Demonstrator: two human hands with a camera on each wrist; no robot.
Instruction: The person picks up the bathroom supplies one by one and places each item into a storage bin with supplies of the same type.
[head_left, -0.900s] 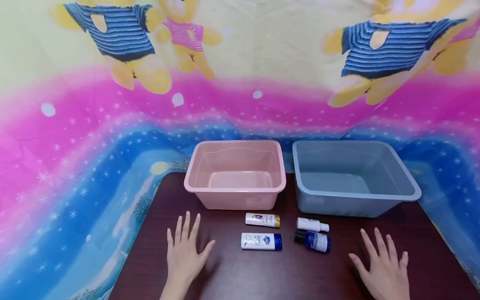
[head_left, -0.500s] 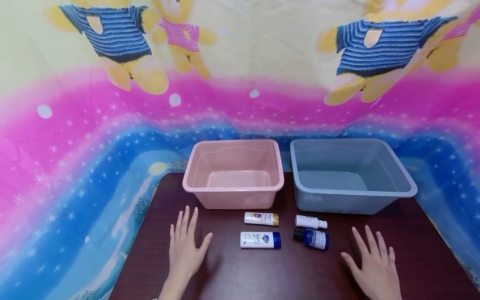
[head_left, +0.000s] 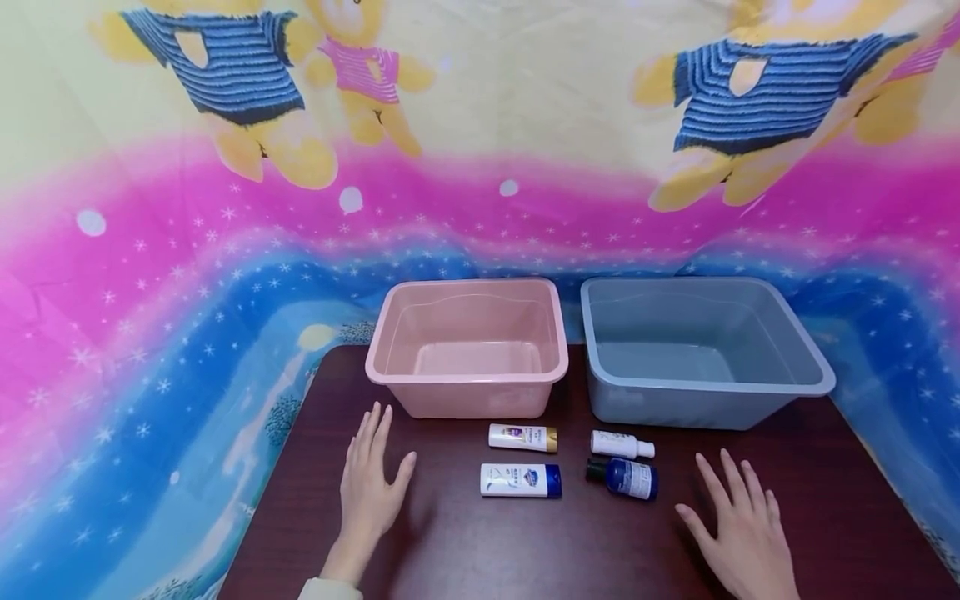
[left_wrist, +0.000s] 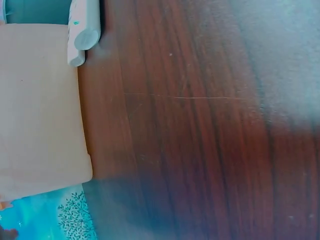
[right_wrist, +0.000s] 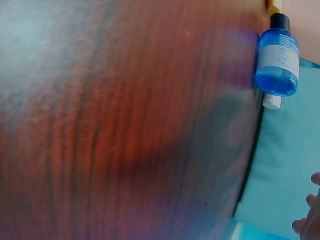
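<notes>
In the head view my left hand (head_left: 371, 483) hovers over the table's left side with straight fingers, holding nothing. To its right lie a white bottle with a gold cap (head_left: 522, 437) and, nearer me, a white bottle with a dark blue cap (head_left: 521, 481). My right hand (head_left: 742, 525), fingers spread and relaxed, holds nothing at the right. Left of it lies a dark blue bottle with a black cap (head_left: 632, 479), close in front of a small white bottle (head_left: 622, 444). The right wrist view shows the blue bottle (right_wrist: 278, 60) up close.
A pink plastic basin (head_left: 472, 398) stands behind the left pair of bottles. Beside it is a larger blue-grey basin (head_left: 675, 408), behind the right pair. Both rest on a dark wood table (head_left: 525, 554), with a printed cloth (head_left: 480, 200) hanging behind.
My left hand has moved slightly forward and turned more sideways, its fingers closer together. My right hand has shifted a little left. The bottles and basins have stayed in place.
</notes>
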